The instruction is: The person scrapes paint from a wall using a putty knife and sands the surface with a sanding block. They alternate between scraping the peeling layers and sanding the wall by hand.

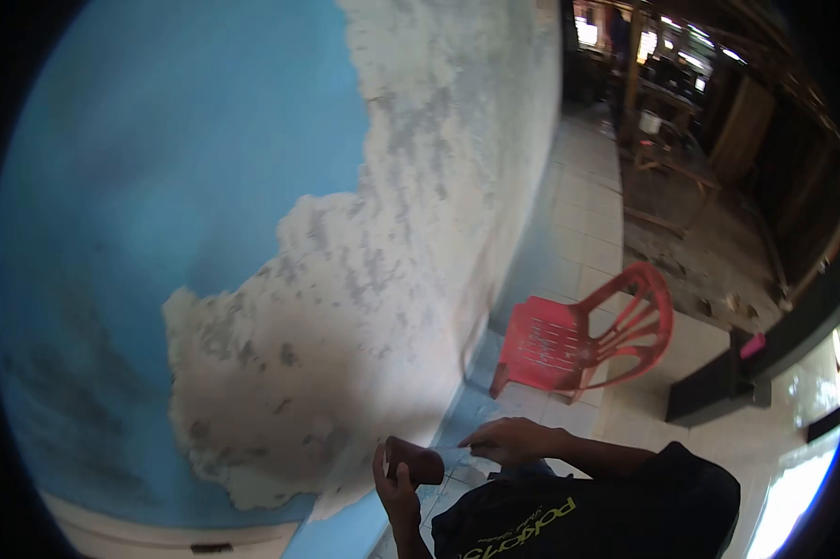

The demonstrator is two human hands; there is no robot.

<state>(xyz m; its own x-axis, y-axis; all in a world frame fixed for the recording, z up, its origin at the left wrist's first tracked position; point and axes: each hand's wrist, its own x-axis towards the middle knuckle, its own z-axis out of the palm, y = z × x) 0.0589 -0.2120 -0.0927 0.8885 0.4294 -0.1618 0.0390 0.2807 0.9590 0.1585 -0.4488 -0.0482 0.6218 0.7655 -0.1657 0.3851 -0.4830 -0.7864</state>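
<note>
My left hand (pixel 399 500) is closed around a dark reddish-brown piece (pixel 418 463), rounded like a short roll or cup; its exact kind does not show. Facing it, my right hand (pixel 508 440) has its fingers drawn together. A faint pale streak lies between its fingertips and the brown piece, too blurred to name. Both hands are in front of my dark shirt, close to the wall's foot. Beside them rises the wall (pixel 420 214), blue paint (pixel 206 158) on one part and a ragged whitish, grey-spotted patch on the other.
A red plastic chair (pixel 546 345) stands on the pale tiled floor (pixel 578 210) just beyond my right hand. To the right is a dark post (pixel 760 359) with a pink object (pixel 752 346) on it. Wooden benches (pixel 676 172) stand in a dim work area farther off.
</note>
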